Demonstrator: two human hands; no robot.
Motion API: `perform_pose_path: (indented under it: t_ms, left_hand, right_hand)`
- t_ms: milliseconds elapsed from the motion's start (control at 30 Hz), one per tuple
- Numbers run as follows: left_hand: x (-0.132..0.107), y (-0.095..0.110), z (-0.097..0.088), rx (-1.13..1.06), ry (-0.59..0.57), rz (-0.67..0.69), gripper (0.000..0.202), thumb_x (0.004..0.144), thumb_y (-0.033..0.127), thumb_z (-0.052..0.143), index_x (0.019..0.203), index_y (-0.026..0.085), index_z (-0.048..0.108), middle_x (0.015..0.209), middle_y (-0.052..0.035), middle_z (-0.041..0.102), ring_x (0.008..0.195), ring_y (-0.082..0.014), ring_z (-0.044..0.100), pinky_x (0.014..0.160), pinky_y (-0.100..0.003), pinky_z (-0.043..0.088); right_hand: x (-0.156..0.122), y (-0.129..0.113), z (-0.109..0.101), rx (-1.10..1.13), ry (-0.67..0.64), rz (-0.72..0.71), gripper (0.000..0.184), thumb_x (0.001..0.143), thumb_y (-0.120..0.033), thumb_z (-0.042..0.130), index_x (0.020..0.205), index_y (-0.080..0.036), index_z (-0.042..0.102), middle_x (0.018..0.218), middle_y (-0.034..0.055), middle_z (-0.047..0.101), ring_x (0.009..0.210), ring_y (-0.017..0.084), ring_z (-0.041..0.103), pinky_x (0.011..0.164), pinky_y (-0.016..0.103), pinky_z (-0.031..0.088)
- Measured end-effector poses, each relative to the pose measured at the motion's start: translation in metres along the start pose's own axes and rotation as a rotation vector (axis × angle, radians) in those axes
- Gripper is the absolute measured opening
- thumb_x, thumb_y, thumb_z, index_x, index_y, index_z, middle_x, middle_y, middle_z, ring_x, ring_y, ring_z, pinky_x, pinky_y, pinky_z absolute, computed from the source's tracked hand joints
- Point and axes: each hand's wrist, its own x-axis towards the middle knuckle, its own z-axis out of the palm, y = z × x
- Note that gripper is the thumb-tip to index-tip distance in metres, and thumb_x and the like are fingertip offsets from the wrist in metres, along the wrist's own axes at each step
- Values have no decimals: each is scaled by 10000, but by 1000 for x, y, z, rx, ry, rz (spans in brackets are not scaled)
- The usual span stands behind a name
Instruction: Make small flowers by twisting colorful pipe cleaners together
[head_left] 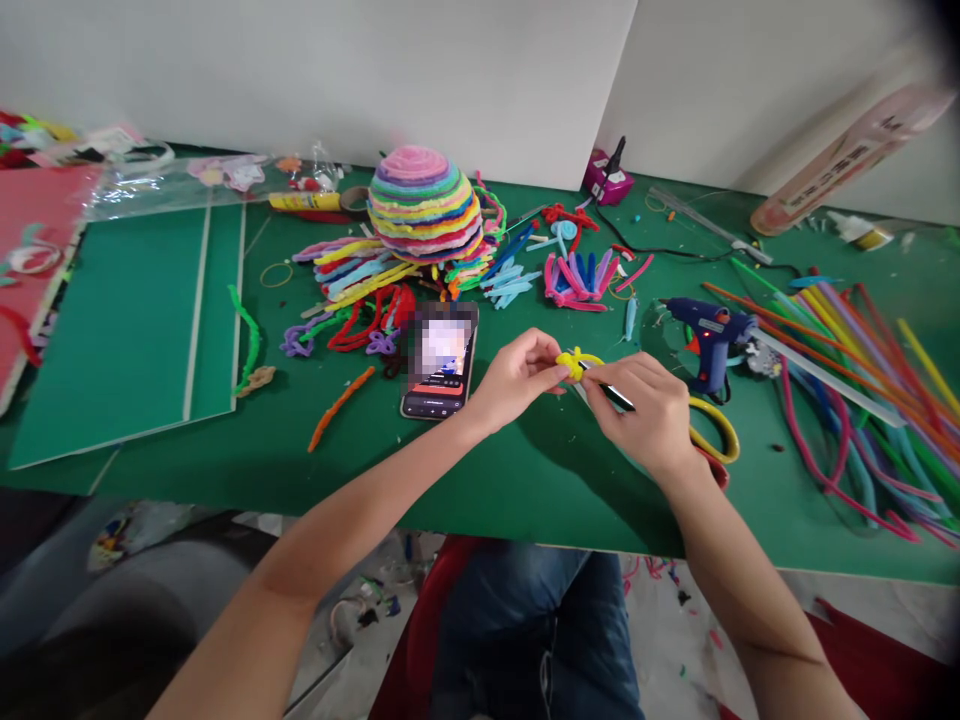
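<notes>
My left hand [517,380] pinches a small yellow pipe-cleaner piece [576,362] above the green table [525,480]. Fingers of my right hand [649,410] are closed round a thin dark tool [615,395] whose tip meets the yellow piece. Both hands hover just in front of me, right of a phone [441,362] lying flat on the table. Yellow-handled scissors [716,430] lie partly under my right wrist.
A striped multicolour pipe-cleaner dome [424,205] sits behind the phone amid loose coloured pieces. A blue glue gun [709,338] stands right of my hands, with long pipe cleaners [847,380] beyond. A green board [127,320] lies at left. An orange piece [337,405] lies near the phone.
</notes>
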Motion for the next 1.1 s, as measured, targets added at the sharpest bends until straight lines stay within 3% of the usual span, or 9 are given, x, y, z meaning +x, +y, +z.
perform_pose_path:
  t_ms: [100, 267, 467, 567, 733, 833, 1100]
  left_hand:
    - [0, -3, 1, -3, 15, 40, 306, 712, 322, 711, 815, 176, 462, 784, 26, 564, 732, -80, 605, 630, -199, 509]
    - [1, -3, 1, -31, 14, 29, 294, 713, 297, 706, 810, 176, 457, 777, 31, 559, 737, -81, 619, 640, -203, 515]
    - [0, 3, -2, -39, 1, -43, 280, 721, 278, 692, 818, 179, 449, 783, 28, 584, 744, -91, 642, 652, -219, 500]
    - [0, 4, -3, -46, -22, -58, 262, 727, 270, 682, 816, 179, 452, 772, 21, 610, 726, -90, 640, 657, -227, 495]
    - [-1, 9, -5, -87, -22, -72, 243, 722, 252, 680, 807, 187, 462, 746, 34, 613, 704, -78, 634, 644, -208, 487]
    - [-1, 10, -4, -101, -26, -87, 242, 715, 250, 685, 801, 189, 467, 743, 33, 614, 720, -83, 636, 644, -205, 489]
    - [-1, 2, 2, -73, -11, -29, 259, 693, 251, 707, 791, 172, 481, 763, 28, 586, 692, -65, 591, 649, -216, 513]
  right_hand:
    - [-1, 0, 0, -5, -8, -1, 165, 819, -128, 540, 872, -237, 651, 858, 41, 705, 761, 163, 643, 680, 310, 516]
    - [-1, 4, 1, -117, -18, 50, 93, 824, -173, 559, 902, -223, 561, 803, 28, 683, 741, 179, 616, 668, 327, 470]
    - [1, 15, -2, 25, -7, -24, 181, 827, -161, 552, 986, -247, 544, 921, 26, 704, 858, 180, 628, 750, 341, 458]
    - [2, 19, -8, -30, -27, -83, 206, 813, -223, 597, 1014, -262, 580, 998, 30, 697, 889, 195, 623, 799, 372, 444]
    - [3, 24, -16, -263, 10, -175, 136, 778, -314, 660, 910, -280, 660, 1127, 41, 635, 970, 244, 554, 797, 401, 404]
    - [1, 24, -13, -290, 4, -150, 57, 813, -301, 624, 840, -261, 655, 1156, 41, 602, 1017, 242, 521, 817, 403, 393]
    - [-2, 12, -4, -351, -3, -131, 87, 839, -289, 587, 791, -221, 614, 1093, 60, 583, 1031, 237, 497, 837, 396, 386]
